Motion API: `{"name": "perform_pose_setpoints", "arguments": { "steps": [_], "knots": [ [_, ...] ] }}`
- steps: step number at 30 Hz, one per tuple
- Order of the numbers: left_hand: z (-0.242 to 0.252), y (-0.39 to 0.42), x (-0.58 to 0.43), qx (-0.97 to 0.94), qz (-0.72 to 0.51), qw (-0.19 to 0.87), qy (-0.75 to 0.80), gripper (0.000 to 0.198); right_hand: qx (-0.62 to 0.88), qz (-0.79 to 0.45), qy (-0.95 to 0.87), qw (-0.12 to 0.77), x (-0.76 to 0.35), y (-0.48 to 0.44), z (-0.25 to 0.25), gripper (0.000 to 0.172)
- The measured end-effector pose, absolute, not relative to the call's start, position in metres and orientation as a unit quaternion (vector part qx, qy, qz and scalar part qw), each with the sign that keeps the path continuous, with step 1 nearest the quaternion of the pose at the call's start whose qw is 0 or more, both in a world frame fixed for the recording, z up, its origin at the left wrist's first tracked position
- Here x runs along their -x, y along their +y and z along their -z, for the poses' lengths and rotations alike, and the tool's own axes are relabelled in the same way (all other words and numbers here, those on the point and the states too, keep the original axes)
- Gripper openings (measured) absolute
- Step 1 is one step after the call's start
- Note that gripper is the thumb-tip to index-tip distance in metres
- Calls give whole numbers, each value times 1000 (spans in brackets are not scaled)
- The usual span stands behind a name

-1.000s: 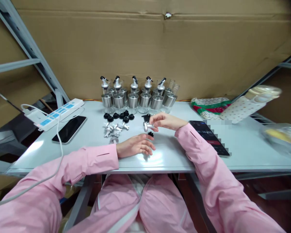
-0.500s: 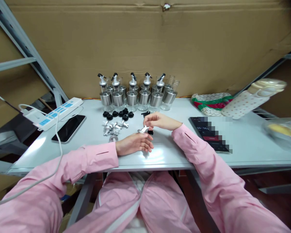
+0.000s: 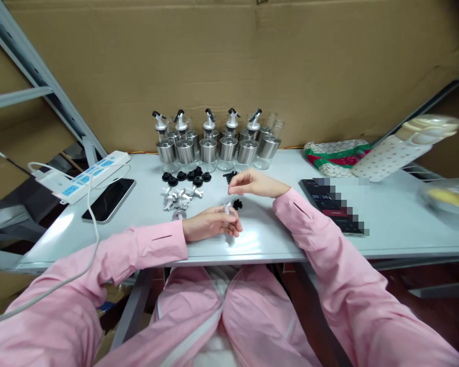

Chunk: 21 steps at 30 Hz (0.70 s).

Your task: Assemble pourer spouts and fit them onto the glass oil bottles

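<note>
My left hand [image 3: 211,223], low over the front of the table, is closed around a silver pourer spout [image 3: 227,207] that pokes up between thumb and fingers. Above and to its right, my right hand [image 3: 255,183] has its thumb and fingertips pinched together; anything between them is hidden. Beside those fingertips lies a pile of small black levers [image 3: 229,176], partly covered by the hand. Small black pieces [image 3: 237,204] rest just right of the spout. Several more silver spouts [image 3: 179,198] lie left of my hands, with black stoppers [image 3: 191,176] behind them.
Steel-jacketed glass bottles [image 3: 228,149] stand in rows at the back, several with pourers fitted. On the left are a phone [image 3: 110,200] and a power strip [image 3: 95,176] with a cable. To the right are another phone [image 3: 331,206], a patterned cloth [image 3: 336,158] and a dotted flask [image 3: 393,155].
My right hand has come away from the spout, lifting slightly up. The spout has sunk deeper and stands more upright in my left hand's fingers. The camera view has shifted a little.
</note>
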State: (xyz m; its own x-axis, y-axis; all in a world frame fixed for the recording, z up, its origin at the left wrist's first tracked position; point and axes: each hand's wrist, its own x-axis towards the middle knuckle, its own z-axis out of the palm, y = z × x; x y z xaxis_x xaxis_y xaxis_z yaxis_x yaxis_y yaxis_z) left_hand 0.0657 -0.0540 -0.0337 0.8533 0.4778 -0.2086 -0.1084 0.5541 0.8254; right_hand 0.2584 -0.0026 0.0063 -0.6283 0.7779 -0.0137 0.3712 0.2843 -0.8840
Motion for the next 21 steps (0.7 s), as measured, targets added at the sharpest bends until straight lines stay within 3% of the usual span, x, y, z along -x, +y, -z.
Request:
{"name": "perform_pose_setpoints", "arguments": {
  "steps": [9, 21],
  "knots": [
    [33, -54, -66, -437, -176, 854, 221, 37, 406, -448, -790, 101, -277, 16, 13, 31],
    [36, -52, -65, -432, -166, 859, 218, 35, 422, -374, -813, 147, -275, 22, 23, 34]
  ]
}}
